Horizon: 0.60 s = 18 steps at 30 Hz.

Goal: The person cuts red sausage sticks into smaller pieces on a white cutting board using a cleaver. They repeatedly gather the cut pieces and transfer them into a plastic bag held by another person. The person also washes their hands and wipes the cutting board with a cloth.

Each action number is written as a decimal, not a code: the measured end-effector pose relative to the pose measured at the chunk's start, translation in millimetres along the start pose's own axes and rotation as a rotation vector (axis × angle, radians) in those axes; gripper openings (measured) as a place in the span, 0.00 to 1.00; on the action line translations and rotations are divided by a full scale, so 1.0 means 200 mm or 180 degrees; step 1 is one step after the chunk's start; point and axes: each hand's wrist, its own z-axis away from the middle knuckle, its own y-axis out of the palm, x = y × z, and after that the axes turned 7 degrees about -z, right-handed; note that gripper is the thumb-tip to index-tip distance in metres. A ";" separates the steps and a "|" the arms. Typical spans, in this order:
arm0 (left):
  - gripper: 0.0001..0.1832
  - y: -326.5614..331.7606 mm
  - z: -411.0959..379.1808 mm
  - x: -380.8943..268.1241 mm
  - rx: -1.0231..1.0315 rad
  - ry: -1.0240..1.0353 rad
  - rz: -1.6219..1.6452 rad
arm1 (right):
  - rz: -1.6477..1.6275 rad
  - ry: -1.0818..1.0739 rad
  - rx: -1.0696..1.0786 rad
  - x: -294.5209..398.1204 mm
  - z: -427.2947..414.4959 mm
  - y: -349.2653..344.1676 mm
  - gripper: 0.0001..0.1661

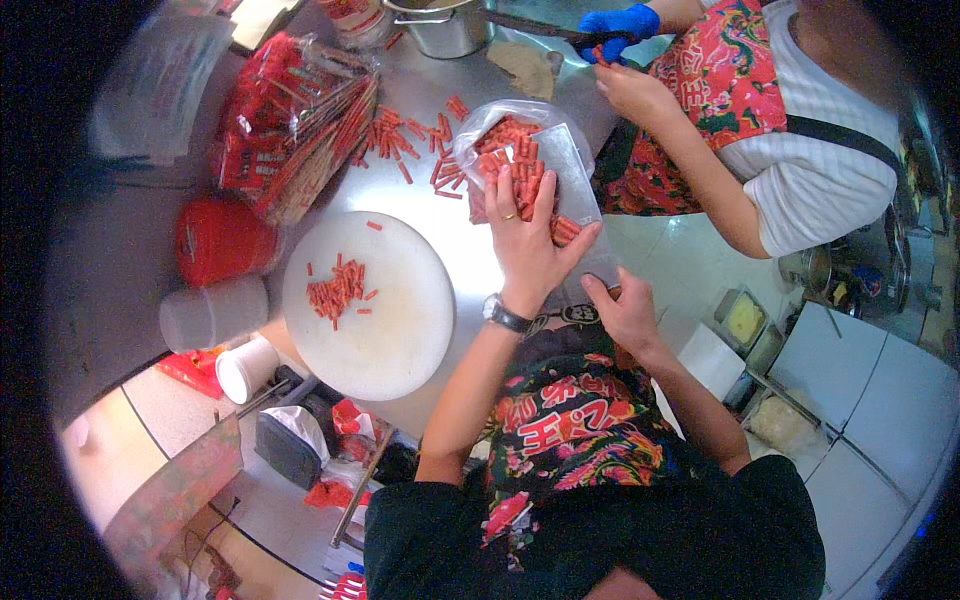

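Note:
My right hand grips the handle end of a broad cleaver, its flat blade facing up. Cut red sausage-like sticks lie on the blade. Over them spreads my left hand, wearing a ring and a wristwatch, with its fingers on the pieces and its thumb at the blade's side. The blade's far end reaches a clear plastic bag holding more red pieces. To the left, a round white cutting board carries a small heap of the short red pieces.
Loose red sticks are strewn on the metal table beside packaged wooden skewers. A metal pot stands behind. At upper right, a co-worker's blue-gloved hand holds a long dark tool; their bare hand has a red piece.

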 end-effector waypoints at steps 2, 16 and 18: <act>0.43 0.05 -0.04 -0.04 0.0085 -0.0072 0.0087 | -0.0042 0.0148 -0.0028 0.03 -0.02 -0.06 0.20; 0.36 0.25 -0.23 0.04 0.0000 -0.0844 -0.0304 | -0.0116 0.0361 0.0548 0.10 -0.14 -0.17 0.14; 0.34 0.29 -0.28 0.09 0.0046 -0.0863 -0.0445 | -0.0181 0.0526 0.0688 0.14 -0.14 -0.24 0.14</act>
